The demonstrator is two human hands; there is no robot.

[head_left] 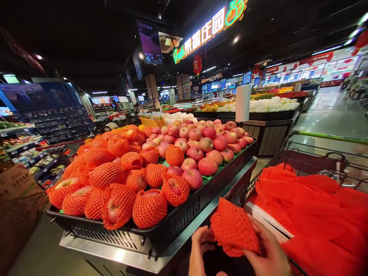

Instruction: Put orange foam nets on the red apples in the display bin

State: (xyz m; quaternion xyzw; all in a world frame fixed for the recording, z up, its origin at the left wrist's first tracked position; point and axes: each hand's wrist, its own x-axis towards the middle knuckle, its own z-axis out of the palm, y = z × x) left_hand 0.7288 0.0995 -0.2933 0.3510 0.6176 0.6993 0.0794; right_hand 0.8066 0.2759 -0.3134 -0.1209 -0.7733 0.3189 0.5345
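Observation:
Between my two hands is a red foam net sleeve (234,228), raised in front of the display. My left hand (199,245) has its fingers curled at the sleeve's left edge. On the other side, my right hand (266,247) grips the sleeve with thumb and fingers. Whether an apple sits inside the sleeve cannot be seen. Left of my hands, apples in orange-red net sleeves (149,209) fill the near part of a black display tray (172,222). Bare red apples (207,166) are heaped behind them.
A shopping cart (324,138) stands at the right, with a pile of flat red net sleeves (313,207) on it. The steel ledge (120,251) of the stand runs below the tray. A white roll (243,103) stands upright behind the apples. Other produce stands lie farther back.

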